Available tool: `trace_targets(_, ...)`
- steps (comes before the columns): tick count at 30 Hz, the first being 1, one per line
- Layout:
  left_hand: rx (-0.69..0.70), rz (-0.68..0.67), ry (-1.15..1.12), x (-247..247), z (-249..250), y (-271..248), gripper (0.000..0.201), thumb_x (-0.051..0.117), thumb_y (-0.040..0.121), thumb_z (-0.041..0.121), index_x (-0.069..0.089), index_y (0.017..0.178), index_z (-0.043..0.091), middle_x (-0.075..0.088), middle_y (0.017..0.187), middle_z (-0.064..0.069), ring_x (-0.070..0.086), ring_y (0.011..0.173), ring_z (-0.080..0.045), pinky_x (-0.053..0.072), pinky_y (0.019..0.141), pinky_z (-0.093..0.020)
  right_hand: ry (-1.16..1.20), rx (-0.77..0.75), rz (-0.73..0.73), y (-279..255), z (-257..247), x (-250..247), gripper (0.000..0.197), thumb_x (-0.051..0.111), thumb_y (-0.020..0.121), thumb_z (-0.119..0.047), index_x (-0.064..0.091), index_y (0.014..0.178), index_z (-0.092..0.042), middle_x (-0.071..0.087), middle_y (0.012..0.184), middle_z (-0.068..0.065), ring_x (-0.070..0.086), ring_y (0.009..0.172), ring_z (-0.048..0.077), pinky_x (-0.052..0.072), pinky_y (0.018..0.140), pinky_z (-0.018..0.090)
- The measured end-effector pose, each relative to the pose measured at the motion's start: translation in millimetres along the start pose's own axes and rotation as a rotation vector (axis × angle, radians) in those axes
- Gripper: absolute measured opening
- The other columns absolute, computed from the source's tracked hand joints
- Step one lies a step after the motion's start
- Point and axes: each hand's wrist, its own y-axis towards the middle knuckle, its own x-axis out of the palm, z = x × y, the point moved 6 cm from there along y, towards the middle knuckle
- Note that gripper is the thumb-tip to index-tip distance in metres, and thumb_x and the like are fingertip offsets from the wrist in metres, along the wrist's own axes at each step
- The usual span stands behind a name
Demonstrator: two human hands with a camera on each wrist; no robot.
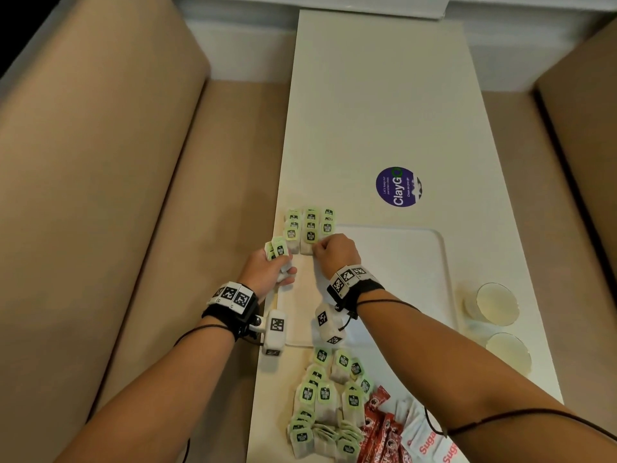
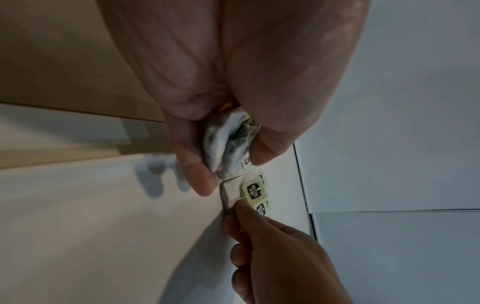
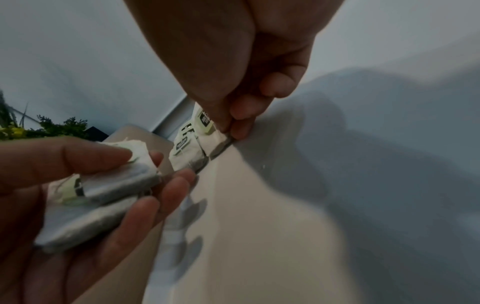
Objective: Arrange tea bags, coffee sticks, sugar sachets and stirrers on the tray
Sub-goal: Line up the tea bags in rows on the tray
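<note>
A white tray [image 1: 410,262] lies on the narrow white table. Tea bags with green tags [image 1: 310,225] stand in three short rows at its far left corner. My right hand [image 1: 319,248] pinches the nearest tea bag [image 1: 309,240] of the middle row, thumb and forefinger on its near edge [image 3: 210,131]. My left hand [image 1: 278,265] hovers just left of it and grips a small stack of tea bags [image 1: 277,250], also seen in the wrist views [image 2: 228,144] [image 3: 109,185]. Loose tea bags [image 1: 320,406], red coffee sticks [image 1: 377,426] and white sugar sachets [image 1: 424,436] lie near me.
Two pale cups [image 1: 497,304] [image 1: 509,350] stand right of the tray. A purple round sticker [image 1: 399,187] is on the table beyond it. Beige bench seats [image 1: 100,195] flank the table on both sides. Most of the tray's right part is bare.
</note>
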Motion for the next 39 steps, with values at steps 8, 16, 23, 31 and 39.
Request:
trace_targets(8, 0.003, -0.019, 0.019, 0, 2, 3, 0.013, 0.057, 0.097, 0.005, 0.066, 0.103, 0.012, 0.068, 0.097, -0.009, 0.068, 0.085, -0.024, 0.061, 0.076, -0.037, -0.016, -0.018, 0.045, 2, -3, 2, 0.027, 0.064, 0.092, -0.035, 0.068, 0.071, -0.02, 0.065, 0.071, 0.001, 0.063, 0.068, 0.025, 0.042, 0.059, 0.026)
trace_targets(16, 0.051, -0.144, 0.053, -2, 1, -1, 0.023, 0.063, 0.098, 0.012, 0.063, 0.12, 0.009, 0.067, 0.092, -0.012, 0.068, 0.082, -0.024, 0.058, 0.068, -0.032, 0.186, -0.164, 0.058, -22, -15, -3, 0.019, 0.062, 0.095, -0.038, 0.062, 0.089, -0.02, 0.068, 0.083, -0.002, 0.064, 0.08, 0.019, 0.053, 0.075, 0.035)
trace_targets(23, 0.105, -0.13, 0.119, 2, 8, -6, 0.017, 0.071, 0.092, 0.01, 0.068, 0.105, 0.022, 0.076, 0.092, 0.001, 0.071, 0.083, -0.013, 0.054, 0.061, -0.025, 0.198, -0.328, -0.146, -41, -13, 10, 0.026, 0.054, 0.103, -0.033, 0.074, 0.109, -0.017, 0.074, 0.101, -0.004, 0.064, 0.091, 0.009, 0.044, 0.079, 0.022)
trace_targets(31, 0.098, -0.081, 0.092, 6, 7, 2, 0.013, 0.069, 0.094, 0.02, 0.067, 0.107, 0.019, 0.074, 0.094, -0.004, 0.069, 0.083, -0.019, 0.057, 0.07, -0.033, 0.158, -0.313, -0.102, -33, -1, -7, 0.021, 0.06, 0.099, -0.029, 0.073, 0.089, -0.016, 0.072, 0.09, -0.001, 0.064, 0.085, 0.015, 0.046, 0.076, 0.028)
trace_targets(39, 0.097, -0.071, 0.08, 8, 13, 14, 0.013, 0.064, 0.097, 0.02, 0.067, 0.105, 0.01, 0.071, 0.092, -0.008, 0.066, 0.081, -0.019, 0.056, 0.068, -0.031, 0.193, -0.065, 0.031, 0, 32, -31, 0.018, 0.061, 0.098, -0.023, 0.074, 0.094, -0.011, 0.07, 0.088, 0.001, 0.064, 0.084, 0.019, 0.044, 0.074, 0.026)
